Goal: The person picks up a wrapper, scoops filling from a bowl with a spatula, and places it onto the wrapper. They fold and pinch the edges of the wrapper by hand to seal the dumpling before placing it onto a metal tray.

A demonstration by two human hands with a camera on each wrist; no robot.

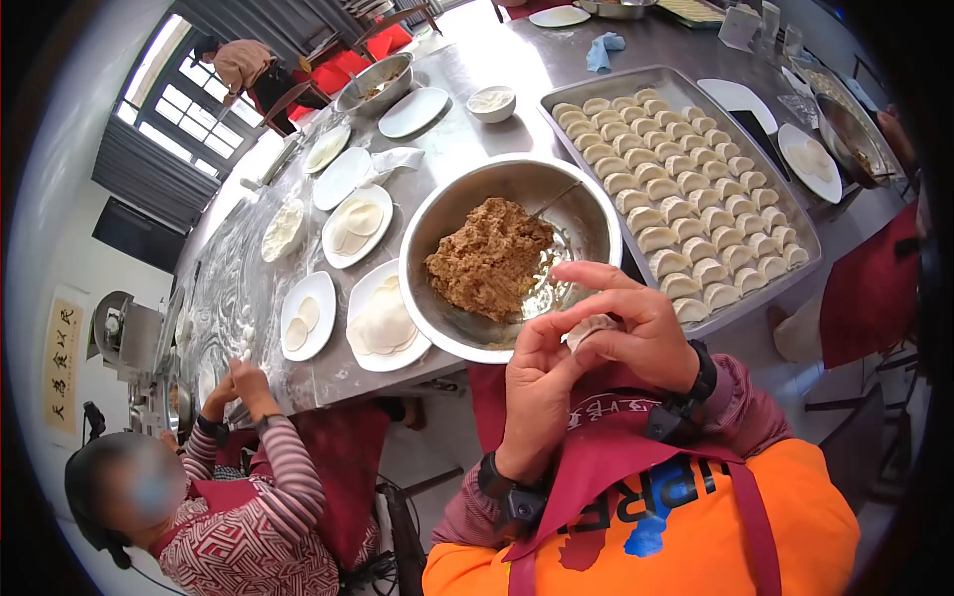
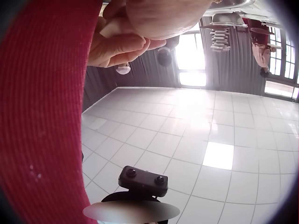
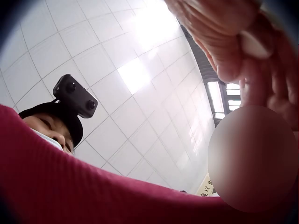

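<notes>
Over the near rim of a large steel bowl [image 1: 412, 288], my two hands meet around a small pale dumpling [image 1: 589, 331]. My left hand [image 1: 542, 392] pinches it from the left, thumb against its side. From the right, the curled fingers and thumb of my right hand [image 1: 641, 323] pinch its edge. Fingers cover much of the dumpling; a pale bit of the dumpling [image 3: 256, 45] shows between them in the right wrist view. Brown minced filling [image 1: 492, 258] is heaped in the bowl, with a thin metal utensil [image 1: 556, 199] leaning at its far side.
To the right lies a metal tray [image 1: 701, 323] with rows of shaped dumplings [image 1: 686, 189]. Left of the bowl are plates of round wrappers [image 1: 383, 323] on the floury steel table [image 1: 238, 288]. Another person [image 1: 248, 487] works at the left; white bowls and plates stand farther back.
</notes>
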